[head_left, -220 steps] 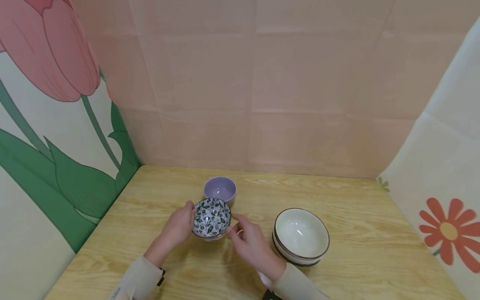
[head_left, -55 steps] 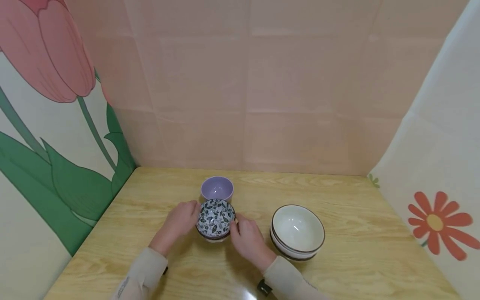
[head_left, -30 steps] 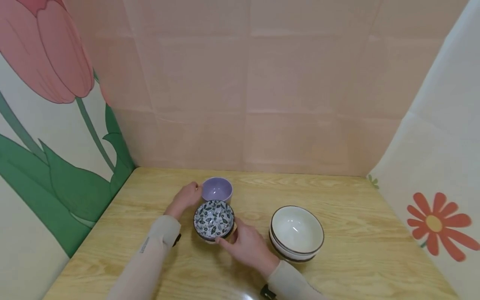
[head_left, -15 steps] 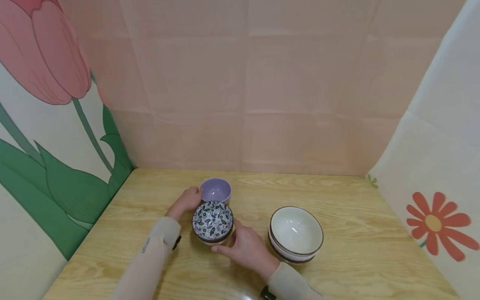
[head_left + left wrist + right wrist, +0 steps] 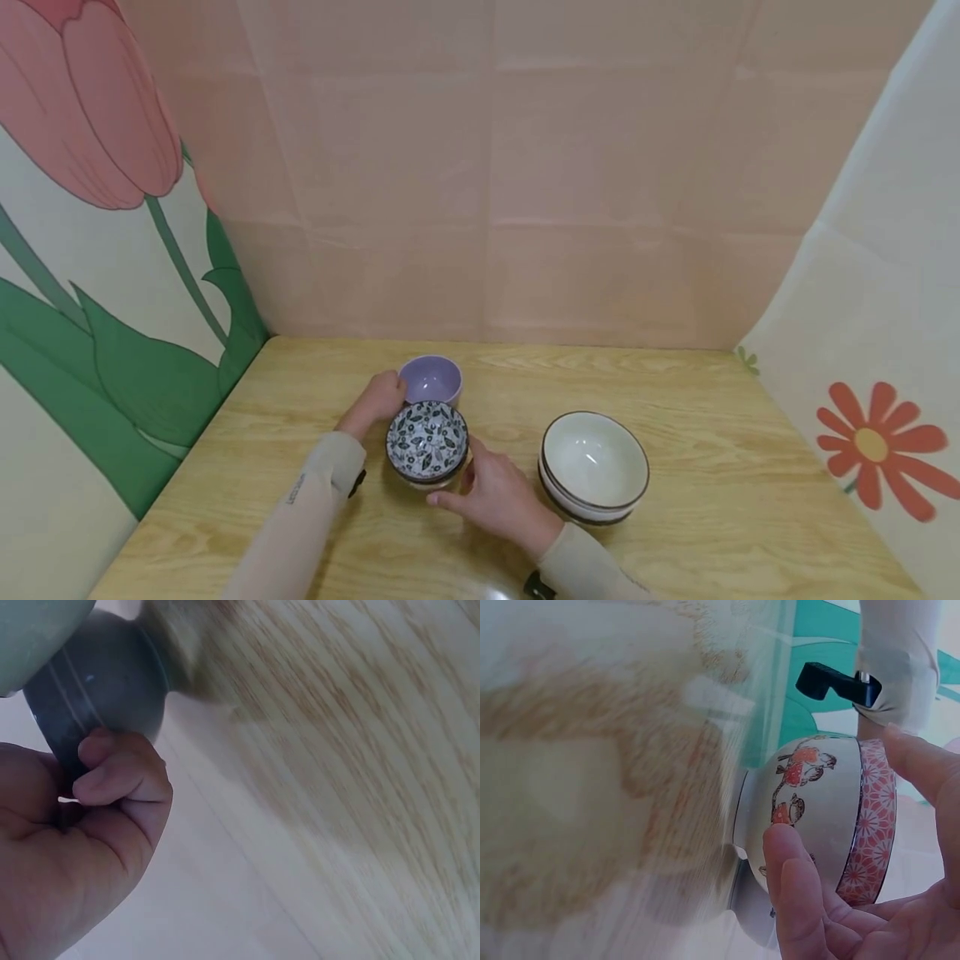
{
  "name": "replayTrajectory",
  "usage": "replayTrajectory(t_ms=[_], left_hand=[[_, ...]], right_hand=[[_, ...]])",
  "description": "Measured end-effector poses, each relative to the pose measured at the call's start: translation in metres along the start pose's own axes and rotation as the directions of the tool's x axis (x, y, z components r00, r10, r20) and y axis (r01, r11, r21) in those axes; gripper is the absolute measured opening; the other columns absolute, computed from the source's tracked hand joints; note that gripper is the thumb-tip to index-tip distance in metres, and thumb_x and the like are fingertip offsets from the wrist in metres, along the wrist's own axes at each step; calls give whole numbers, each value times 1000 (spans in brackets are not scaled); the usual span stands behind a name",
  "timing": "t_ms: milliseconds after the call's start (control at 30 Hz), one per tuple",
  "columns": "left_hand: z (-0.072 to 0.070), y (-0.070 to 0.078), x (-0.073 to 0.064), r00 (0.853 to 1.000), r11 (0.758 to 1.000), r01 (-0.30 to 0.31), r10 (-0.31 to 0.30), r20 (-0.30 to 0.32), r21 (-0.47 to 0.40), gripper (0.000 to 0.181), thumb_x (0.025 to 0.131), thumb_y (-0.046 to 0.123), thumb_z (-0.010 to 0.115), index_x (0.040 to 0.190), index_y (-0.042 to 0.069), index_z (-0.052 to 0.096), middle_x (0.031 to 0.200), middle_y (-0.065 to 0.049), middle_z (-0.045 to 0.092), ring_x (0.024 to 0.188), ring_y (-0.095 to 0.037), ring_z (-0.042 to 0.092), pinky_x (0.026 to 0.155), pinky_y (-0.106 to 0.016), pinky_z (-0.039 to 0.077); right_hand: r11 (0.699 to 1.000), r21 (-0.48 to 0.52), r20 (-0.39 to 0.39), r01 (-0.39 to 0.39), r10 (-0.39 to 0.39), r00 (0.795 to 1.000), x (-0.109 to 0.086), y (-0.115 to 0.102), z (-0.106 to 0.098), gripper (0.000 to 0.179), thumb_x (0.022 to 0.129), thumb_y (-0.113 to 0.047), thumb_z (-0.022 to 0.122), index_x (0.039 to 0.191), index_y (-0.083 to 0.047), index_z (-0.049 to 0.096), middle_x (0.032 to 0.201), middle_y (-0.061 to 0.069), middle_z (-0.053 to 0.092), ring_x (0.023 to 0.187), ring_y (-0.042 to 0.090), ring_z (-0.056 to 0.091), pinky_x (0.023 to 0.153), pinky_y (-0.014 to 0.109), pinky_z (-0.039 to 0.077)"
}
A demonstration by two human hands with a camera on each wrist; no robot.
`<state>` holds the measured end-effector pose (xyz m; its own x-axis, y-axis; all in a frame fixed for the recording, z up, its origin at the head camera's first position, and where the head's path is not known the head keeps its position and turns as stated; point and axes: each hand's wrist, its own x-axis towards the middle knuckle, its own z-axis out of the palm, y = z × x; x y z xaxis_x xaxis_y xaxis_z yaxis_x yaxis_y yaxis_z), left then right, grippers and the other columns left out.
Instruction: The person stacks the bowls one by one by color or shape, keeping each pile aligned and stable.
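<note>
In the head view, a purple bowl (image 5: pixel 432 380) stands behind a bowl with a leafy, floral inside (image 5: pixel 427 442). My left hand (image 5: pixel 378 398) pinches the purple bowl at its left side; the left wrist view shows curled fingers (image 5: pixel 124 769) against its dark-looking outer wall (image 5: pixel 112 675). Beside the floral bowl is my right hand (image 5: pixel 498 496), its fingers against the bowl's right side and its thumb just off the near side. From the right wrist, this bowl's outside (image 5: pixel 817 802) is white with red birds and a pink patterned rim band. Whether another bowl is nested in it, I cannot tell.
Stacked cream bowls (image 5: pixel 592 467) with dark rims stand right of the right hand, close to its forearm. Wood-grain table (image 5: pixel 712 467) extends around everything. A plain pinkish cloth (image 5: pixel 495 167) closes off the back, with flower-printed cloths at both sides.
My left hand has let go of the floral bowl and moved back to the purple bowl. My right thumb has come off the floral bowl's rim. Over the last half second hardly anything differs.
</note>
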<state>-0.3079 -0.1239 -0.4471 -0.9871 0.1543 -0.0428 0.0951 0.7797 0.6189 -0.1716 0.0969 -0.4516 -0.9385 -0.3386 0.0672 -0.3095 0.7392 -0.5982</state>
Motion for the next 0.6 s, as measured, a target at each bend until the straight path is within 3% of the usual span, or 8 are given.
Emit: replayTrajectory(t_ms=[367,600], left_hand=[[0,-8,-1,999,1000,8,-7,-36,16,31,101,8,41,70,7,43,73,-11,49,68,-24,49,71,-44,51],[1,-11,-1,998,1000,11,-9,-60,21,30,101,9,42,71,6,45,74,-11,50,69,-24,50,70,-43,51]], right_hand=[[999,6,23,-33,32,999,0,0,0,104,73,-66,78,148,-4,41,82,-3,63,64,8,52,56,28,44],[1000,2,18,-29,29,999,-1,1,0,103,73,-64,79,148,-4,41,81,-4,63,64,7,52,56,28,44]])
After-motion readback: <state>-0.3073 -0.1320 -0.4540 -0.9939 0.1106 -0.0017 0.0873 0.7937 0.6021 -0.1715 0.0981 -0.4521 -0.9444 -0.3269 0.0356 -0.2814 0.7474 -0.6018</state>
